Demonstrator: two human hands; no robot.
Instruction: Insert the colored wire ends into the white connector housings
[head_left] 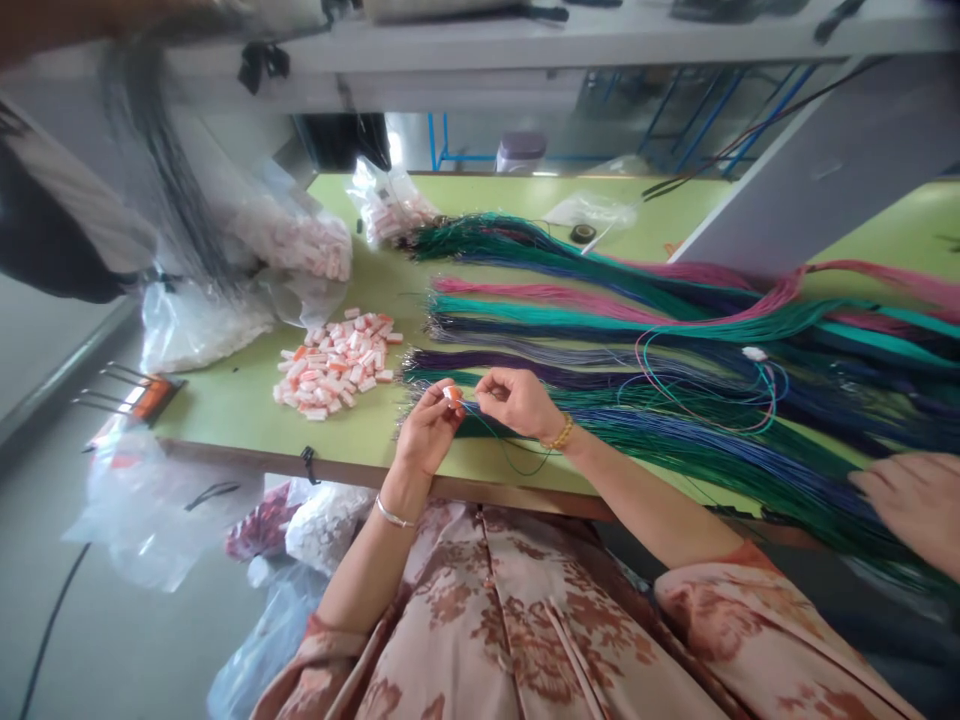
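Garment (525,620): pale pink, rust-brown floral print
Sleeves (724,610): same print, reddish edges
Left bangle (393,515): silver
Right bracelet (562,432): yellow

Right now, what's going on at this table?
A person's left hand holds a small white-and-orange piece with thin wires near it. The right hand is pinched close beside it; what it grips is too small to tell. Similar pieces lie heaped at left, long coloured wires at right.

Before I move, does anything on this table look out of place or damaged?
One thing: a loop of thin wires with a white connector lies curled across the long wire bundles, which run much straighter. The orange-and-white pieces are loose but look heaped, not spilled. I see no damage.
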